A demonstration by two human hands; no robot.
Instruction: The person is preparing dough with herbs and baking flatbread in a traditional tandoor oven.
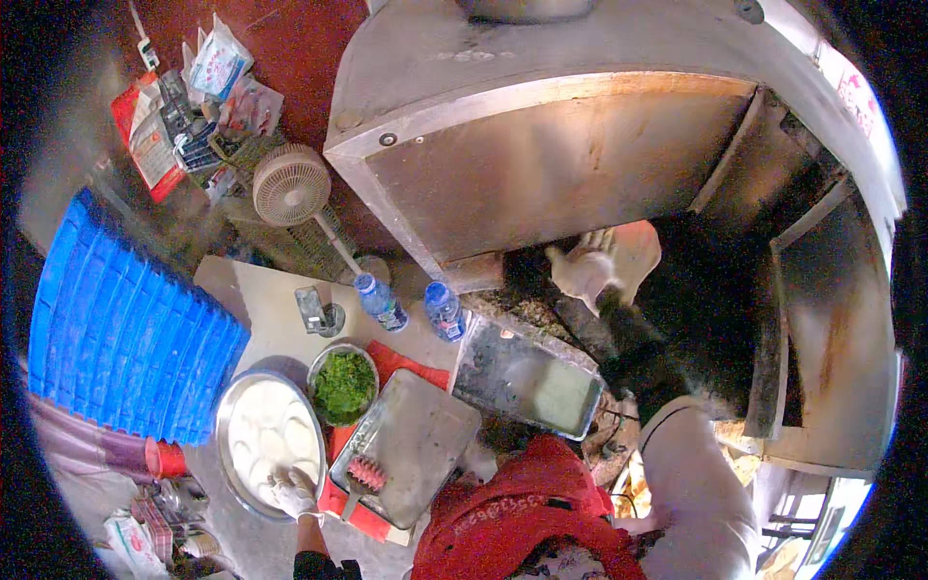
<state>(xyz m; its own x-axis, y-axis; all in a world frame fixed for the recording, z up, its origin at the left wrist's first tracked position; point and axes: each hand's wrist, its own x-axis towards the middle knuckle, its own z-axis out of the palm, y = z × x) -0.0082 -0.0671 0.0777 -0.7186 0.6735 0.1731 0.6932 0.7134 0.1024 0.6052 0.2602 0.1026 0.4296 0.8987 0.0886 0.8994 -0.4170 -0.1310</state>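
Observation:
My left hand [291,494], in a thin white glove, reaches over the near rim of a metal bowl [222,428]. Its fingers are apart and touch one of several smooth, pale dough pieces [270,428] lying there. At the dark opening below a large metal panel is my right hand [582,271], also gloved, with a dark sleeve behind it. The fingers are spread, and a pale flat piece [641,255], orange-lit along its upper edge, shows against or behind them. I cannot tell whether that hand holds it.
Chopped greens [344,384] fill a bowl beside a metal tray [428,435] with a pink-headed roller [366,475]. Two bottles [380,303] stand behind a rectangular pan [573,395] of cloudy liquid. Stacked blue crates [130,326] and a fan [291,190] are at left; a metal panel [565,167] overhangs the opening.

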